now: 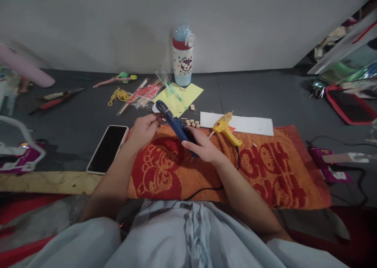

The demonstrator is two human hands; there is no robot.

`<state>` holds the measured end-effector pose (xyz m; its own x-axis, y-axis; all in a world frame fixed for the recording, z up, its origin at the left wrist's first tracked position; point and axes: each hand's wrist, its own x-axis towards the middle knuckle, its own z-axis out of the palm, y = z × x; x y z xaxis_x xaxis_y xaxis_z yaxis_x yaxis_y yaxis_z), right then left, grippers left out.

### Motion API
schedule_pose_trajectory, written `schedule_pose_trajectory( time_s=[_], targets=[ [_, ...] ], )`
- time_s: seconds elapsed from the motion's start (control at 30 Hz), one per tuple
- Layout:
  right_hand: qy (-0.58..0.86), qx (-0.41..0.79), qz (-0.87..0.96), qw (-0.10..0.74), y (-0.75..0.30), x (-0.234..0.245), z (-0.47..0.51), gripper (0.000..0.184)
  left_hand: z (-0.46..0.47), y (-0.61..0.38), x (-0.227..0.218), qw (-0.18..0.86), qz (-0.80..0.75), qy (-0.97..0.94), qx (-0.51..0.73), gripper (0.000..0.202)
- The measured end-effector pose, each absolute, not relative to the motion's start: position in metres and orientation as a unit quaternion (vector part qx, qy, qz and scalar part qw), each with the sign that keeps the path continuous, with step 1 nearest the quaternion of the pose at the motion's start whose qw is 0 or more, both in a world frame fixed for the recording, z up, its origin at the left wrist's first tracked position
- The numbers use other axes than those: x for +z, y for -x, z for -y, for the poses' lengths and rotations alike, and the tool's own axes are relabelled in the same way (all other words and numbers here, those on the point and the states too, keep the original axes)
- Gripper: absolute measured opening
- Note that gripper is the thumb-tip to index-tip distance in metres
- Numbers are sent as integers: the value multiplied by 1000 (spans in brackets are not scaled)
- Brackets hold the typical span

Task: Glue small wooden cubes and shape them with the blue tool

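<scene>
My right hand point(203, 144) is closed around a dark blue hand tool point(176, 126) with a rounded head, its exact kind unclear. The tool slants up and left above an orange and red towel point(188, 177). At its head, my left hand point(146, 127) is closed in a pinch; whatever the fingertips hold is hidden. Small cut pieces of wood point(193, 123) lie just beyond the tool. To their right, a yellow hot glue gun point(225, 127) rests across the towel and a white strip point(253, 125).
Behind are a yellow paper sheet point(191, 93), bagged sticks point(147, 93) and an upright bottle point(183, 59). A phone point(108, 149) lies by my left forearm. Farther left are red-handled pliers point(55, 102). Purple lamp-like devices point(331, 166) stand at both sides; a red-framed case point(350, 105) lies right.
</scene>
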<state>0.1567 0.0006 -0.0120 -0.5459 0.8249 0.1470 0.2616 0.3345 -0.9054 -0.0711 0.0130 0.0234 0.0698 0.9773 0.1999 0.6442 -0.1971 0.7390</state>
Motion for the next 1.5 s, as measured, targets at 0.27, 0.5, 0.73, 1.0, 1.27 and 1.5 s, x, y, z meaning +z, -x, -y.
schedule_pose_trajectory(
  time_s=[0.27,0.5,0.73,1.0,1.27,1.5],
  targets=[
    [335,447,767,315,-159,-16,0,63,-16,86,28,440,-544,-638,323,30],
    [337,450,763,320,-159,-17,-1,61,-16,87,27,431,-537,-647,328,31],
    [345,458,756,314,-158,-14,-1,57,-17,87,25,342,-545,-695,320,24],
    [404,459,712,345,-151,-18,0,53,-12,67,19,10,-586,-720,371,21],
    [381,508,656,408,-137,-19,6,55,3,35,3,263,-580,-696,332,34],
    [351,538,644,415,-130,-31,11,76,2,22,-2,635,-430,-492,411,64]
  ],
)
